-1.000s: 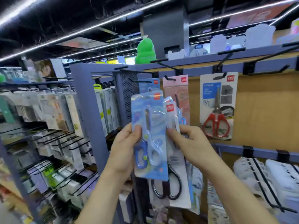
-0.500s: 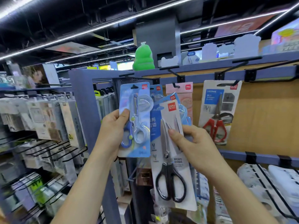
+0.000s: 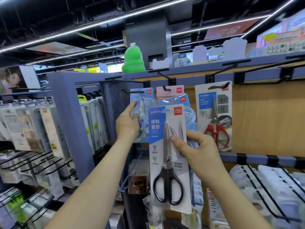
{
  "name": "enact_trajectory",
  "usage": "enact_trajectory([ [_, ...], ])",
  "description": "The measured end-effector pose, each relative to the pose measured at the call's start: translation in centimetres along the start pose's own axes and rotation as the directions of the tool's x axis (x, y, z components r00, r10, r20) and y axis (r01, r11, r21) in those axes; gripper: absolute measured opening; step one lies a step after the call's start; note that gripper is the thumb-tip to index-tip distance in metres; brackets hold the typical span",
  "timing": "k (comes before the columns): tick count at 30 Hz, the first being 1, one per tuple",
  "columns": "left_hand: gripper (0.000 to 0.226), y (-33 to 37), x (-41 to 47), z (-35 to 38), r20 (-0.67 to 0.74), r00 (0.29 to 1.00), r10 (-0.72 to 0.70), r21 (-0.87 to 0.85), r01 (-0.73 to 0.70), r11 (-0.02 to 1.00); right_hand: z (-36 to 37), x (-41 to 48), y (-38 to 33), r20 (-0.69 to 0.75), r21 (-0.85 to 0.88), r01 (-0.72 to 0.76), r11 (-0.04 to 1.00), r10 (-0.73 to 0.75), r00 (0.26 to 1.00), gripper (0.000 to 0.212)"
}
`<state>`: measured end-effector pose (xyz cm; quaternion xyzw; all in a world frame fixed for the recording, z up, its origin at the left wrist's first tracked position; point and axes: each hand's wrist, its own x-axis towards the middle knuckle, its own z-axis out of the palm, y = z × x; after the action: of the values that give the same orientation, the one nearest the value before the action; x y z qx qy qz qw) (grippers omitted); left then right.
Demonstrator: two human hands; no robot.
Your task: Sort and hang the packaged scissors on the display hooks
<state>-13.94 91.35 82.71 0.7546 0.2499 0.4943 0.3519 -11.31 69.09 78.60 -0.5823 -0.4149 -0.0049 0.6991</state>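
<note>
Blue scissors pack (image 3: 149, 100) sits at a black hook (image 3: 134, 92), left hand (image 3: 127, 123) gripping its edge. Right hand (image 3: 198, 151) pinches the black-handled pack (image 3: 158, 146) overlapping its right side; a red-handled pack (image 3: 214, 116) hangs further right.

Overall: bright, even shop light on the goods; the ceiling at 12 o'clock is dark.
Source: white ceiling light strips (image 3: 99, 24) slanting from 9 towards 1 o'clock.
Glare: pale sheen on the clear blister of the blue scissors pack (image 3: 145, 103).
Shadows: soft and faint on the wooden back panel (image 3: 264, 121) at 3 o'clock.
Blur: shelf packages (image 3: 24, 126) at 9 o'clock are smeared.
Sharpness: print on the black-handled scissors pack (image 3: 156, 146) is readable at centre.
Distortion: wide-angle bend; the shelf rail (image 3: 229, 158) and the strips curve near the edges.
</note>
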Motion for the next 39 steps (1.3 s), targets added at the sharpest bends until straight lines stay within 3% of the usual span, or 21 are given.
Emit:
enact_trajectory([
  [3, 0.055, -0.2, -0.4, 0.4, 0.037, 0.998, -0.053, 0.015, 0.052, 0.999, -0.4, -0.2, -0.1, 0.005, 0.116, -0.050, 0.992, 0.050, 0.999, 0.015],
  [6, 0.039, 0.0, -2.0, -0.8, -0.047, 0.999, -0.008, 0.095, 0.013, 0.995, -1.2, -0.5, -0.2, 0.028, 0.179, -0.072, 0.981, 0.068, 0.997, 0.015],
  [8, 0.020, 1.7, -4.3, -1.9, -0.093, 0.996, 0.007, -0.133, -0.019, 0.991, -1.7, -0.6, 0.0, 0.049, 0.163, -0.077, 0.984, 0.070, 0.996, 0.013],
  [10, 0.012, 4.4, -6.9, -2.9, 0.069, 0.997, -0.022, -0.460, 0.051, 0.887, -1.9, -0.8, -0.1, 0.067, 0.151, -0.070, 0.986, 0.060, 0.996, 0.012],
  [11, 0.010, 5.7, -7.9, -3.1, 0.173, 0.985, -0.021, -0.535, 0.112, 0.837, -2.0, -0.9, -0.1, 0.084, 0.143, -0.057, 0.988, 0.046, 0.995, 0.011],
  [14, 0.026, 7.7, -9.6, -3.1, 0.340, 0.941, -0.002, -0.592, 0.215, 0.777, -1.8, -1.5, -0.3, 0.131, 0.128, -0.028, 0.991, 0.011, 0.991, 0.015],
  [19, 0.017, 7.9, -10.5, -3.2, 0.277, 0.960, -0.044, -0.688, 0.230, 0.689, -1.9, -2.2, -0.2, 0.117, 0.082, 0.039, 0.996, -0.048, 0.992, 0.026],
  [21, 0.014, 7.0, -9.9, -4.0, 0.215, 0.975, -0.053, -0.679, 0.189, 0.709, -2.8, -2.3, 0.0, 0.090, 0.032, 0.044, 0.999, -0.046, 0.995, 0.020],
  [23, 0.019, 6.1, -9.2, -5.4, 0.159, 0.987, -0.020, -0.585, 0.111, 0.803, -4.0, -2.3, 0.3, 0.084, 0.005, 0.068, 0.998, -0.068, 0.994, 0.018],
  [26, 0.023, 5.5, -8.7, -6.7, 0.205, 0.975, 0.085, -0.344, -0.009, 0.939, -5.3, -2.3, -0.2, 0.166, 0.050, 0.064, 0.997, -0.071, 0.984, 0.054],
  [30, 0.009, 5.8, -9.5, -6.6, 0.355, 0.934, 0.040, -0.359, 0.097, 0.928, -4.3, -1.5, -1.6, 0.267, 0.148, 0.059, 0.987, -0.097, 0.959, 0.072],
  [39, 0.023, 4.9, -6.3, -10.3, 0.269, 0.963, 0.019, -0.319, 0.071, 0.945, 0.9, 2.7, -2.1, 0.345, -0.049, 0.159, 0.986, -0.133, 0.929, 0.059],
])
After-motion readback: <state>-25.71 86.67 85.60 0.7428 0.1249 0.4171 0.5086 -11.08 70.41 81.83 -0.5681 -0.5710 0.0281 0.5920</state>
